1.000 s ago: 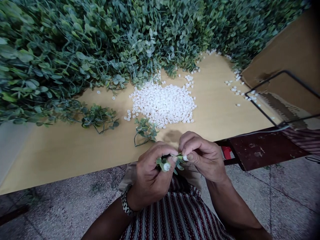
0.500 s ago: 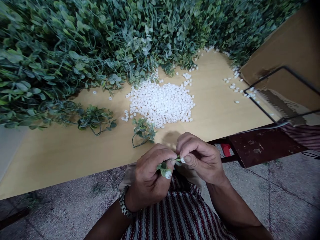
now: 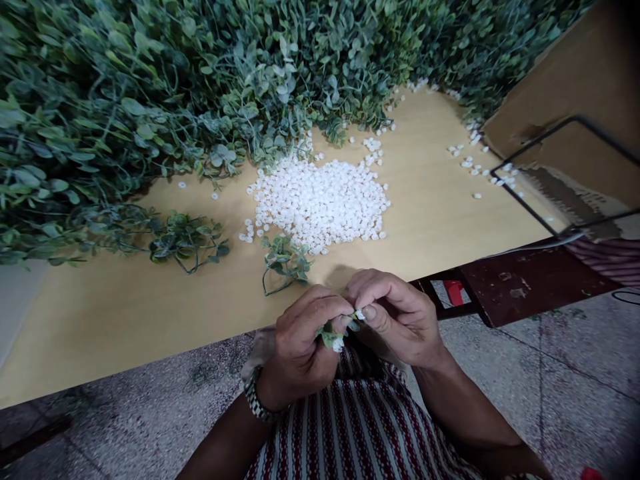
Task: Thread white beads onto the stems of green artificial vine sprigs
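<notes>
Just off the table's front edge, my left hand (image 3: 307,337) is closed on a small sprig of green leaves (image 3: 327,335). One white piece (image 3: 338,344) shows at the sprig's lower end. My right hand (image 3: 400,317) pinches a second small white piece (image 3: 359,315) between thumb and forefinger, at the tip of a stem that sticks out of my left fingers. Much of the sprig is hidden by the fingers. Beyond my hands lies a heap of small white pieces (image 3: 320,203). A loose leafy sprig (image 3: 287,259) rests nearest my left hand.
A thick mass of green foliage (image 3: 200,80) fills the back of the table (image 3: 125,320). Another sprig (image 3: 187,240) lies at left. At right are a torn cardboard box (image 3: 575,87), a black metal frame (image 3: 530,127) and a dark red wooden stool or bench (image 3: 530,283).
My right thumb and forefinger have moved slightly left, closer to my left fingers, with the white piece at the stem tip. The camera view has shifted a little.
</notes>
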`<action>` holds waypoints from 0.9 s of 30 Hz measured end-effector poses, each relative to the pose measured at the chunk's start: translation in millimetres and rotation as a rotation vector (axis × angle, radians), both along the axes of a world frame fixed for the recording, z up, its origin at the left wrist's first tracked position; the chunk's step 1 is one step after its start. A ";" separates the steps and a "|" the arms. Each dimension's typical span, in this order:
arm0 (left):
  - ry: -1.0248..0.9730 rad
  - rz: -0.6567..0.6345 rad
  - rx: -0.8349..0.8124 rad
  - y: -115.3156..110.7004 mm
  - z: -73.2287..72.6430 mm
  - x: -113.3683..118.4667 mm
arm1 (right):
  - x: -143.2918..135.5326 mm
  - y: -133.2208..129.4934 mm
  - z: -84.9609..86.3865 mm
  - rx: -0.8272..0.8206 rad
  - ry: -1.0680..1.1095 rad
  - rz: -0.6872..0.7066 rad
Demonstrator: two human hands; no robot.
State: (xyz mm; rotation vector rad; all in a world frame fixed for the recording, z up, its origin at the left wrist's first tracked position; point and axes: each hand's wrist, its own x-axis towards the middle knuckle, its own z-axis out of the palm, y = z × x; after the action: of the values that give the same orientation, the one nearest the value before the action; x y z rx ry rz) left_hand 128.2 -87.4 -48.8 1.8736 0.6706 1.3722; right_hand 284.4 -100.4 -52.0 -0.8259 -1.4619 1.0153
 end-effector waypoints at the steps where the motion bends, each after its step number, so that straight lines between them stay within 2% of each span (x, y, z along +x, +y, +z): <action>1: -0.007 -0.003 -0.001 0.1 -1.2 0.2 | 0.1 0.1 -0.5 0.004 -0.003 0.003; 20: -0.050 -0.046 -0.028 1.6 -10.9 -0.9 | 2.4 -0.4 -7.1 0.090 -0.102 0.028; 27: -0.047 -0.048 -0.054 1.6 -7.7 0.7 | 4.3 0.6 -5.7 0.091 -0.127 0.044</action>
State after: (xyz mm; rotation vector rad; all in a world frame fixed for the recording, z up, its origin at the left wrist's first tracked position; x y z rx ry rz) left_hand 128.9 -85.8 -56.5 1.7979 0.6291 1.3507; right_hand 288.7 -99.8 -57.7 -0.8075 -1.6285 0.9363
